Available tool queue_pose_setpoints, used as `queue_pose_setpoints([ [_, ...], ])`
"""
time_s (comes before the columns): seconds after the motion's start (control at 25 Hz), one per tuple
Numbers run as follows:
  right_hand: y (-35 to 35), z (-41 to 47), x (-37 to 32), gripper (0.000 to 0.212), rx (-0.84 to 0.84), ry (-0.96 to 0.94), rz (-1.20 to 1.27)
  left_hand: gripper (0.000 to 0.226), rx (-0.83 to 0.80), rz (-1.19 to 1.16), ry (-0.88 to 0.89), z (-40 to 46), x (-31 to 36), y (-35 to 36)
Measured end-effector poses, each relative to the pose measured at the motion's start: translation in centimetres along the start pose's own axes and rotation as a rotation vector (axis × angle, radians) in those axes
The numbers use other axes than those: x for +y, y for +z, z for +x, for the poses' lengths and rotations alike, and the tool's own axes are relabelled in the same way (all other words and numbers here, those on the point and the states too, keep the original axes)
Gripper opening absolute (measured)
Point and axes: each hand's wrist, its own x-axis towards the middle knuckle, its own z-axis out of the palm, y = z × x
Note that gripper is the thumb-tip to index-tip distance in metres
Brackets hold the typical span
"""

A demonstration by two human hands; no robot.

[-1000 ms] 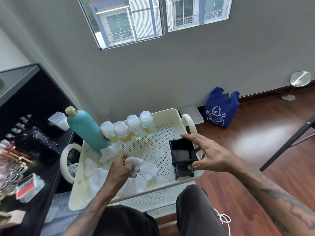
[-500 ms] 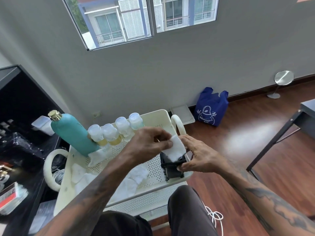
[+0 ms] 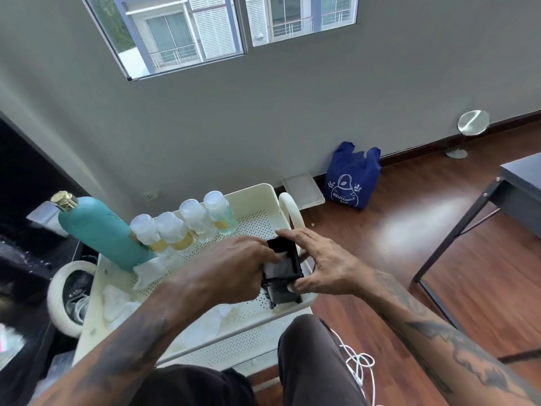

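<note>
Left hand pushes white pad into black box; right hand grips box's right side.

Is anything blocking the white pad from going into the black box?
Nothing visible does. The left hand holds the white pad in the open top of the black box, which the right hand grips on the tray.

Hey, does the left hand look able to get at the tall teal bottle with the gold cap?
Probably yes. The left hand is busy with a white pad in the small black box, but the teal bottle stands on its own side of the cream perforated tray, with nothing standing between them.
</note>
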Motion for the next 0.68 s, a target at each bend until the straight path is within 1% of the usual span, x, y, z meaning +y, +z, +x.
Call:
queue_pose_setpoints([
  [0.04,0.0,0.0,0.1,0.098,0.0,0.0,-0.003,0.057,-0.154,0.066,-0.039,0.5,0.4,-0.2],
  [0.12,0.1,0.0,0.1,0.099,0.001,-0.001,-0.001,0.045,-0.441,0.144,-0.143,2.5,1.3,-0.3],
  [0.2,0.1,0.0,0.1,0.099,0.001,-0.002,-0.002,0.032,-0.644,0.133,-0.27,4.7,1.9,-0.2],
  [0.28,0.2,0.0,0.1,0.099,0.006,0.002,-0.005,0.021,-0.805,0.188,-0.333,6.1,2.5,-0.4],
  [0.32,0.2,0.0,0.1,0.099,0.009,0.006,-0.011,0.021,-0.85,0.224,-0.319,6.3,2.8,-0.8],
  [0.36,0.2,0.0,0.1,0.099,0.01,0.011,-0.02,0.027,-0.865,0.226,-0.278,6.3,2.6,-1.1],
  [0.4,0.2,0.0,0.1,0.098,0.008,0.017,-0.027,0.04,-0.835,0.175,-0.218,5.7,2.2,-1.6],
  [0.44,0.2,0.0,0.0,0.098,0.003,0.023,-0.031,0.053,-0.762,0.079,-0.149,4.5,1.3,-2.1],
  [0.48,0.1,-0.1,-0.1,0.098,-0.004,0.028,-0.036,0.062,-0.652,-0.047,-0.113,2.9,0.0,-2.6],
  [0.52,0.1,-0.1,-0.2,0.098,-0.014,0.031,-0.043,0.063,-0.494,-0.213,-0.119,0.8,-1.5,-3.1],
  [0.6,-0.1,-0.1,-0.8,0.099,-0.026,0.036,-0.058,0.049,-0.104,-0.525,-0.254,-4.0,-5.1,-2.6],
  [0.64,-0.2,-0.2,-1.2,0.1,-0.031,0.044,-0.063,0.04,0.03,-0.572,-0.345,-6.2,-6.7,-1.5],
  [0.68,-0.5,-0.3,-1.8,0.101,-0.043,0.056,-0.075,0.031,0.096,-0.563,-0.439,-8.0,-7.9,0.1],
])
